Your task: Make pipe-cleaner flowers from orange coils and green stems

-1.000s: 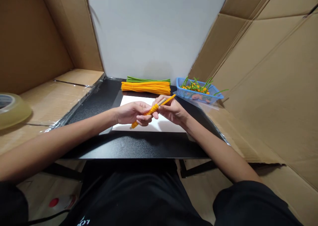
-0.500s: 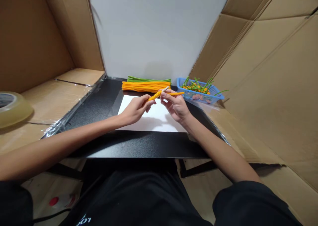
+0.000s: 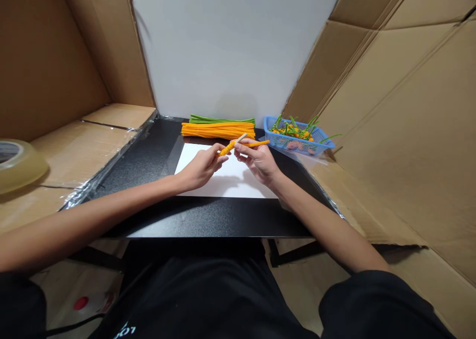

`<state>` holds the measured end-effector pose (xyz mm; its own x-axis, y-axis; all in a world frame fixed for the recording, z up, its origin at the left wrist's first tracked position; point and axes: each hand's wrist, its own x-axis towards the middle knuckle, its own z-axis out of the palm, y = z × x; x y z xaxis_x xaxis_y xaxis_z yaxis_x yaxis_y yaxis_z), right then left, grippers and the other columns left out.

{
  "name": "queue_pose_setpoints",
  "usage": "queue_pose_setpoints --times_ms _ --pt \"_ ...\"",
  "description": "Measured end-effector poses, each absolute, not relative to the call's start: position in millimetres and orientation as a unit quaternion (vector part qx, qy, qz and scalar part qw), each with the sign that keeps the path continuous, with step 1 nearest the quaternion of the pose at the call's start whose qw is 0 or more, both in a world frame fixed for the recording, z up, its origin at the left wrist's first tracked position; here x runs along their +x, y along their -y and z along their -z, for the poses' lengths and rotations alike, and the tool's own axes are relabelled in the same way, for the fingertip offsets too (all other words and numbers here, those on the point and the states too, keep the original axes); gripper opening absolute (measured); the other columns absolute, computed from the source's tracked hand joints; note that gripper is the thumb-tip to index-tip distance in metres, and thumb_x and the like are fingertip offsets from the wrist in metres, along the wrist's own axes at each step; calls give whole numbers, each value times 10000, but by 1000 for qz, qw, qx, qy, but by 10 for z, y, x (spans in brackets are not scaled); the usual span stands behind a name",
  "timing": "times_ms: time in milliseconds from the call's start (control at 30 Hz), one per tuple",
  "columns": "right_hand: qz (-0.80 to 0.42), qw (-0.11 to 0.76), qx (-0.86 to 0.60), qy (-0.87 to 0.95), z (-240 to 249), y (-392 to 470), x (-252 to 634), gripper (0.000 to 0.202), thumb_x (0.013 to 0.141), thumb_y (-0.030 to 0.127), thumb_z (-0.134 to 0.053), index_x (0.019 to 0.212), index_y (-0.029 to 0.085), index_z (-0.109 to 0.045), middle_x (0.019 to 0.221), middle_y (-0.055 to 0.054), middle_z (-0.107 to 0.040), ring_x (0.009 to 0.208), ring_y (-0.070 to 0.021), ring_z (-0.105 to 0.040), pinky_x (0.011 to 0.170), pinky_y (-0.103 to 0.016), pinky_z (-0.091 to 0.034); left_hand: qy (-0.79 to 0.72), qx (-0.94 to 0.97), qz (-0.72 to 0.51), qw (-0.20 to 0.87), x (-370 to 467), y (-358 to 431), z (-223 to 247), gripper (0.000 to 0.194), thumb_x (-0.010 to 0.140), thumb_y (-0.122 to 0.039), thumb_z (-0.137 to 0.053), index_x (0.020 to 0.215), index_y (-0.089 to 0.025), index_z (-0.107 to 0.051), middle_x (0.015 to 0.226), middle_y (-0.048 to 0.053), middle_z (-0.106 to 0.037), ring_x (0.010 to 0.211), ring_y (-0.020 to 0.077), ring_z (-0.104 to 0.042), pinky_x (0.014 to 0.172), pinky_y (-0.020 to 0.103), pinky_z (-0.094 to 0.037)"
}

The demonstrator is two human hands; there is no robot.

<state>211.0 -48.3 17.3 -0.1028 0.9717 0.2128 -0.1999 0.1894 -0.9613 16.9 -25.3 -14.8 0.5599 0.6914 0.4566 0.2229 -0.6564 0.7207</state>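
Note:
An orange pipe cleaner (image 3: 227, 149) is wound in a coil around a thin pale stick (image 3: 242, 137), whose end sticks out at the upper right. My left hand (image 3: 204, 166) pinches the lower end of the coil. Beside the stick, my right hand (image 3: 261, 163) is closed on the pipe cleaner, and a straight orange tail runs out to the right past its fingers. Both hands are above a white sheet of paper (image 3: 208, 187). The fingers partly hide the coil and the stick.
Behind the paper lie a bundle of orange pipe cleaners (image 3: 217, 130) and a green bundle (image 3: 223, 119). A blue basket (image 3: 293, 144) with orange and green pieces stands right. Cardboard walls (image 3: 401, 110) flank the black table (image 3: 178, 220); a tape roll (image 3: 35, 168) is left.
Both hands have shifted slightly left and down with the stick. The orange tail points less far right than before, and less of the coil shows between the hands.

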Motion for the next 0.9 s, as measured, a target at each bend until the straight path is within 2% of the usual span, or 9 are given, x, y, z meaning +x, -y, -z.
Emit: queue_pose_setpoints --times_ms 233,367,500,600,700,767,900 --pt "-532 546 -371 530 -144 498 2092 322 593 407 -919 797 198 -784 744 4 -644 718 -122 -537 661 -287 -344 -276 836 -369 299 152 252 147 252 1023 -418 -459 1133 -194 -488 629 -65 -518 550 107 -457 581 227 -374" --pt "-511 546 -372 550 -105 500 2052 282 629 401 -896 788 203 -774 697 13 -622 691 -123 -518 645 -293 -326 -266 838 -389 276 153 277 87 257 1030 -395 -462 1197 -202 -430 682 -46 -551 582 116 -481 574 233 -378" --pt "-515 559 -350 548 -113 527 2010 266 650 409 -890 777 209 -770 703 13 -628 693 -124 -517 646 -293 -330 -255 837 -434 215 167 313 37 196 1029 -331 -480 1186 -216 -457 725 -37 -559 588 105 -469 578 237 -385" --pt "-539 561 -328 537 -167 573 2001 282 658 425 -891 760 205 -748 721 11 -626 707 -128 -520 656 -294 -350 -234 823 -472 212 182 352 26 206 1029 -306 -494 1218 -227 -477 708 -52 -542 577 96 -470 573 233 -395" --pt "-552 555 -309 539 -225 613 2001 303 668 445 -887 764 207 -726 718 16 -607 708 -132 -509 657 -299 -365 -200 806 -501 245 201 402 4 238 1021 -282 -516 1253 -236 -491 756 -31 -578 655 106 -535 605 235 -433" --pt "-551 559 -298 543 -246 619 2006 306 666 443 -894 763 212 -718 715 18 -604 712 -134 -506 655 -298 -371 -179 790 -508 292 215 434 -33 205 1010 -295 -545 1204 -231 -525 757 -21 -580 669 106 -546 586 222 -428" --pt "-563 566 -296 525 -250 591 2035 320 624 415 -930 789 226 -731 752 22 -620 715 -124 -507 678 -290 -405 -160 719 -470 487 229 471 -159 226 952 -386 -643 1047 -219 -525 689 -34 -568 464 57 -389 423 188 -283"
